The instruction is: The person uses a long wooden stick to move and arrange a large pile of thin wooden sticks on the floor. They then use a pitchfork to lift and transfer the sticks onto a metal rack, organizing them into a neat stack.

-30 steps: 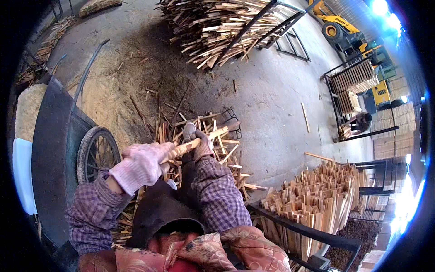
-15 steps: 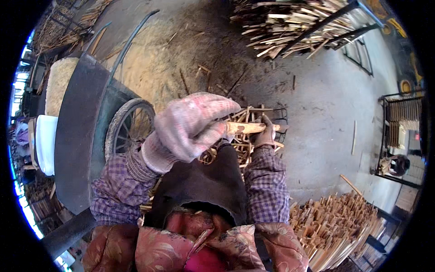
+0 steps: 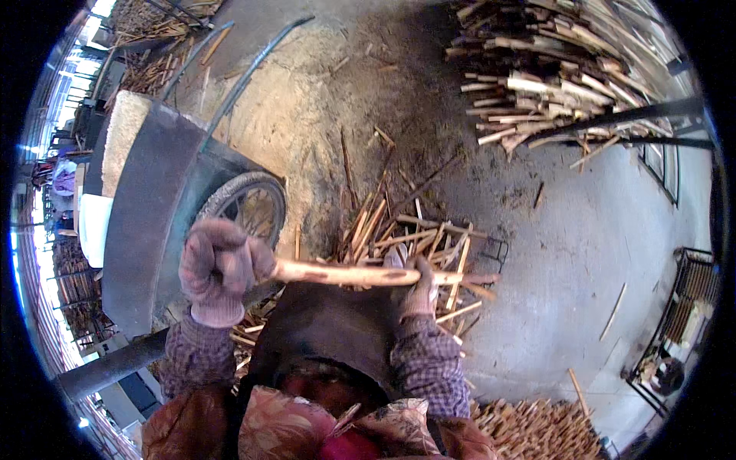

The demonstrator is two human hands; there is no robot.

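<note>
A pale wooden stick (image 3: 345, 274) with dark bark patches lies nearly level across my front. My left hand (image 3: 222, 264), in a soiled whitish glove, is closed round its left end and slightly blurred. Nearer the other end, my gloved right hand (image 3: 418, 290) is wrapped round the stick, whose tip sticks out to the right. Below the stick hangs a dark apron (image 3: 322, 318) over my lap. Loose thin sticks (image 3: 372, 222) lie in a jumble on the floor just beyond my hands, partly hidden by the apron.
On the left stands a dark metal cart (image 3: 149, 207) with a spoked wheel (image 3: 249, 203) and blue handles. A rack of split wood (image 3: 552, 84) is at the far right. Upright sticks (image 3: 529, 429) are bundled at near right, and a metal frame (image 3: 675, 330) stands along the right.
My left hand has moved left and closed round the stick's left end, and more of the stick now shows between my hands. My right hand still grips it. The whole view has shifted.
</note>
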